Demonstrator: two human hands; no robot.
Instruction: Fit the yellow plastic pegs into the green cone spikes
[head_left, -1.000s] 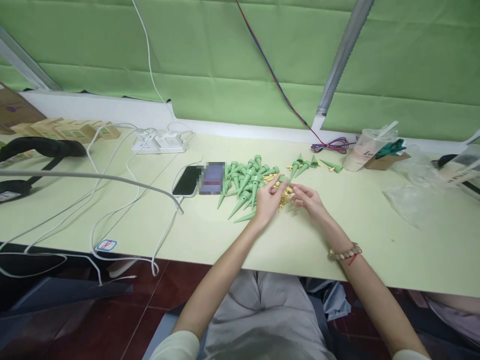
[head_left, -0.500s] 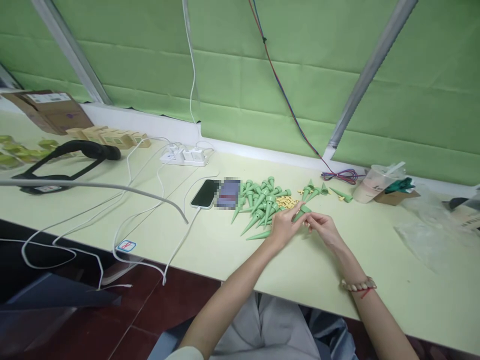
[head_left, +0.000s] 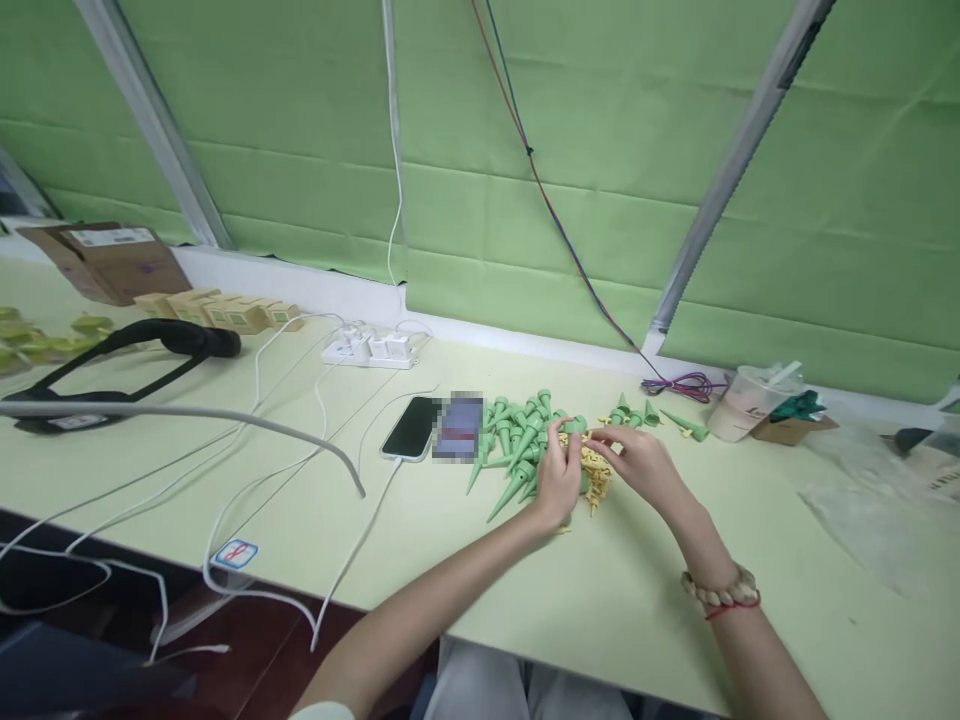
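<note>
A pile of green plastic spikes [head_left: 517,440] with wide caps lies in front of me, beside a heap of small yellow plastic pieces [head_left: 598,470]. My left hand [head_left: 559,480] is closed at the pile's right side, a green spike's cap [head_left: 574,426] showing between thumb and forefinger; its shaft is hidden. My right hand [head_left: 641,465] hangs just right of it, over the yellow heap, thumb and forefinger pinched near the cap. Whatever sits in that pinch is too small to make out. Several separate green spikes [head_left: 651,412] lie farther back on the right.
Left of the pile lie a phone [head_left: 411,428] on a charging cable and a blurred-out rectangle [head_left: 458,426]. Farther left are a power strip [head_left: 371,350], loose white cables and a black headset frame [head_left: 172,345]. At right stand a plastic cup [head_left: 746,400] and clear plastic bags [head_left: 862,510].
The view has tilted up, so the table sits lower. My hands have shifted slightly left and a little apart, and more of the yellow heap shows beneath them.
</note>
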